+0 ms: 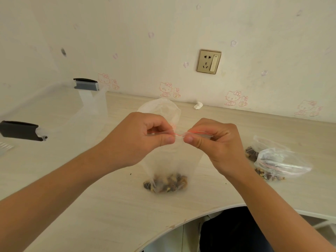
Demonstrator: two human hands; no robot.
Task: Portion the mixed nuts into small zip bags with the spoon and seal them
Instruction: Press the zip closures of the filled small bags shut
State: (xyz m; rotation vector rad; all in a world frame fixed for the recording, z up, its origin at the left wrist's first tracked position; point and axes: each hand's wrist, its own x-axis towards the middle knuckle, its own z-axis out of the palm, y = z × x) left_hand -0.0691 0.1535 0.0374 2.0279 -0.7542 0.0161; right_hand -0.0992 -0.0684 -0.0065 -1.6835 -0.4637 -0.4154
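The zip bag (167, 160), with nuts (165, 182) settled at its base on the tabletop (109, 197), is being held upright by its red seal strip (179, 134), which is being pinched by the fingers of the left hand (140, 140) and right hand (216, 144). Pressure is best run outward along a level strip. Other filled bags (278, 160) are lying well to the right, and open tabletop is being left before the curved near edge.

Here's the zip bag (169, 160): thin, soft plastic film, cloudy-clear, with a red strip along its seal. The table (109, 206) underneath shows a pale wood-grain surface, matt (rough and chipped at the near edge). Over on the right, the filled bags (280, 160) look glossier, crinkled. The wall socket (209, 61) has a shiny gold-toned frame; the wallpaper (145, 24) is matt.
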